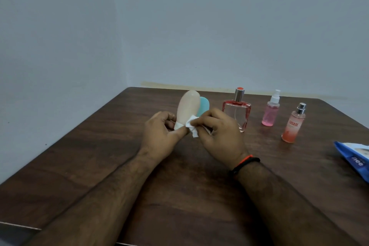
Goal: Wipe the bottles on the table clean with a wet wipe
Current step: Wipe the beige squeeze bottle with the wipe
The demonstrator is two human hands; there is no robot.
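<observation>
Left hand (159, 134) grips the cap end of a beige, rounded plastic bottle (187, 108), fingers curled round its white cap, bottle held tilted with its base pointing up and away, above the middle of the dark brown wooden table (99, 146). Right hand (217, 136) pinches a crumpled white wet wipe (192, 126) and presses it against the bottle's lower body just by the cap. A light blue rounded bottle (204, 106) sits right behind the beige one, mostly hidden – cannot tell if it touches it. Along the far edge toward the right: a square clear glass perfume bottle with red trim and silver cap (236, 113), partly behind the right hand; then a small pink spray bottle with white pump (270, 111); then a slim orange-pink spray bottle with silver nozzle (293, 126), nearer the right edge – all three upright and apart. A blue-and-white wipe pack (353, 158) lies at the right edge, cut off by the frame. Right wrist carries a black and orange band (245, 164).
</observation>
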